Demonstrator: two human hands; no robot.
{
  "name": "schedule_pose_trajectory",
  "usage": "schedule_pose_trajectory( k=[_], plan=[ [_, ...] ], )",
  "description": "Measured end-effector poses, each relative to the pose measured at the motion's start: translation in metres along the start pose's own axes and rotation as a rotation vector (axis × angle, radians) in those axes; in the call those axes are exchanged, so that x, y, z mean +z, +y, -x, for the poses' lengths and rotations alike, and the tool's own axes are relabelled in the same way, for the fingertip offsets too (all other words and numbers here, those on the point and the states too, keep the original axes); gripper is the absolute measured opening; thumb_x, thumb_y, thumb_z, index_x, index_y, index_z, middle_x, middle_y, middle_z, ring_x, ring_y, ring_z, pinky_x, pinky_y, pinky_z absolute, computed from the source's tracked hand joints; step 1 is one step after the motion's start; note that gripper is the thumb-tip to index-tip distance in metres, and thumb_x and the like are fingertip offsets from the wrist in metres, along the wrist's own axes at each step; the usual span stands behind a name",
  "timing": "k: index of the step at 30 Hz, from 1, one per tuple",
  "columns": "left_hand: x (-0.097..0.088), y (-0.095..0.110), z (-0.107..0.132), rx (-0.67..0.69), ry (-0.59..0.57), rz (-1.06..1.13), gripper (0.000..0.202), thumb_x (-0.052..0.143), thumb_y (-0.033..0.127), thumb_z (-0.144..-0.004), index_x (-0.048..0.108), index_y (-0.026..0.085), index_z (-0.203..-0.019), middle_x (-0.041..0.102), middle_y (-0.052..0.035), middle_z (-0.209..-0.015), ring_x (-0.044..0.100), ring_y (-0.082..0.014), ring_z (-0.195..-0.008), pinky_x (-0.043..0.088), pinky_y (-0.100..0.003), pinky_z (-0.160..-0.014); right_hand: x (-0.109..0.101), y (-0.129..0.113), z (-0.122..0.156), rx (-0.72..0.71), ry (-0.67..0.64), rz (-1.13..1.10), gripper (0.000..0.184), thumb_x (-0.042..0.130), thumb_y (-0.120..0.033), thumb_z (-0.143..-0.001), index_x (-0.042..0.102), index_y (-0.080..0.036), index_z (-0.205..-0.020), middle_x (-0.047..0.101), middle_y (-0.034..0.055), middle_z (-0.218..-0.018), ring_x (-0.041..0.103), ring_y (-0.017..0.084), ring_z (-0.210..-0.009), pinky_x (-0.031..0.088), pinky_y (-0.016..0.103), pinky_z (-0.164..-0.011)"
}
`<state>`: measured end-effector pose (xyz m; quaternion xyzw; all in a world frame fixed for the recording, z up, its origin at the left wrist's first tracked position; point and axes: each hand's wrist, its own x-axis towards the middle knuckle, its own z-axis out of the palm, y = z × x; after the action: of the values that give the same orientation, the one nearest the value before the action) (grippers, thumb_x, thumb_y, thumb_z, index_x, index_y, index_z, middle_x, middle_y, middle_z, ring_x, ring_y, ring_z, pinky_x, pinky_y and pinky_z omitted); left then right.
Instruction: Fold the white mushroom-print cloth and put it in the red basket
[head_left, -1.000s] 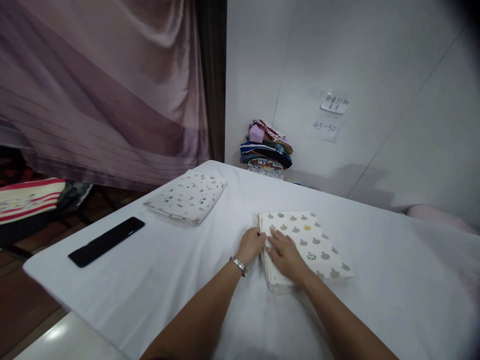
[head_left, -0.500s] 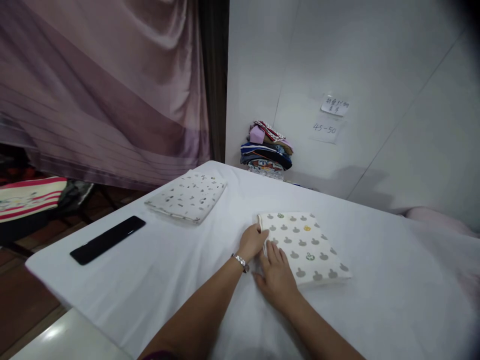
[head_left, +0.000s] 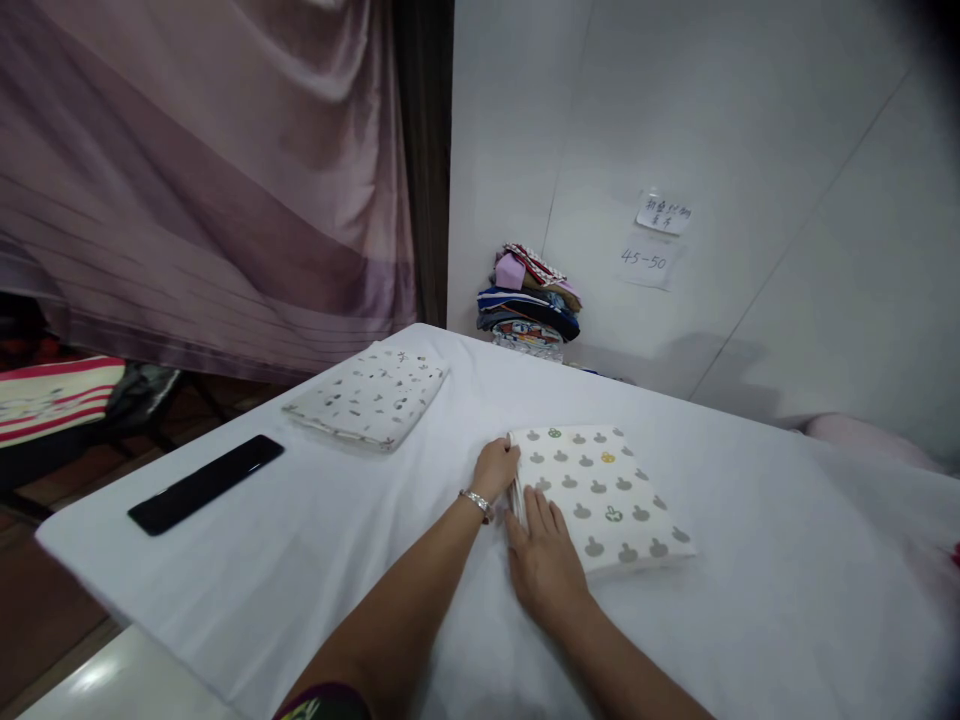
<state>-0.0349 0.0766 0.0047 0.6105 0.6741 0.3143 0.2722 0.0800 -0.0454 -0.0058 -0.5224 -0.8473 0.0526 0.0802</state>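
So, both bare hands are on the folded cloth [head_left: 600, 490], which sits right of centre in the lower half of the frame, flat on the white table [head_left: 360, 590]. It's white with rows of grey shapes, plus a couple of green ones and a yellow one, and the folded layers show along its left side.

The left hand [head_left: 496, 468] is up at the cloth's upper left corner, fingers curled in against the edge. Can't really tell if it's pinching the fabric or just pressing on it, since the fingertips are partly hidden. There's a shiny bracelet [head_left: 477, 505] on that wrist.

The right hand [head_left: 550, 565] is spread out flat at the lower left of the cloth, fingers stretched out with their tips on the fabric, thumb off to the side near the edge. It's not closed around anything.

Left of centre there's another folded cloth [head_left: 371, 395], white with small dark prints, well apart from the hands. Nearer the left edge of the frame lies a flat black slab [head_left: 206, 484].

Behind the table, a pile of clothes [head_left: 529, 300] is stacked by the wall [head_left: 750, 120], and a pinkish curtain [head_left: 225, 150] fills the upper left.
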Motion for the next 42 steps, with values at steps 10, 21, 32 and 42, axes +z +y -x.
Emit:
schedule_pose_trajectory(
  k=[10,21,32,42],
  plan=[
    [0.002,0.003,-0.012,-0.016,0.036,-0.067,0.022,0.053,0.038,-0.079,0.056,0.018,-0.07,0.064,-0.0052,-0.073,0.057,-0.0174,-0.07,0.033,-0.026,-0.059,0.005,-0.001,-0.002,-0.011,0.015,0.005,0.052,0.045,-0.016,-0.084,0.042,-0.016,-0.136,0.016,0.0171,-0.149,0.009,0.035,-0.137,0.012,0.054,-0.109],
    [0.001,-0.001,-0.016,-0.029,0.014,-0.106,0.023,0.047,0.035,-0.083,0.057,0.017,-0.074,0.066,-0.0072,-0.079,0.059,-0.0185,-0.075,0.036,-0.026,-0.063,0.005,-0.005,0.001,-0.044,0.034,-0.01,0.046,0.043,-0.014,-0.087,0.044,-0.012,-0.133,0.013,0.0187,-0.149,0.004,0.033,-0.138,0.013,0.054,-0.109],
    [-0.003,-0.002,-0.013,-0.015,0.02,-0.11,0.033,0.051,0.041,-0.083,0.056,0.014,-0.099,0.066,-0.0124,-0.098,0.061,-0.0231,-0.091,0.041,-0.029,-0.075,-0.054,0.075,0.019,0.097,0.256,-0.225,0.047,0.042,-0.031,-0.087,0.047,-0.021,-0.132,0.035,0.0089,-0.144,0.028,0.023,-0.134,0.022,0.046,-0.109],
    [0.003,0.005,-0.017,0.053,-0.02,-0.039,0.028,0.051,0.036,-0.084,0.061,0.014,-0.098,0.067,-0.0098,-0.099,0.061,-0.0201,-0.092,0.042,-0.026,-0.078,-0.066,0.17,0.038,0.701,0.065,-0.294,0.072,0.053,-0.049,-0.08,0.032,-0.017,-0.14,0.058,0.0126,-0.122,0.058,0.025,-0.107,0.042,0.035,-0.089]
  ],
)
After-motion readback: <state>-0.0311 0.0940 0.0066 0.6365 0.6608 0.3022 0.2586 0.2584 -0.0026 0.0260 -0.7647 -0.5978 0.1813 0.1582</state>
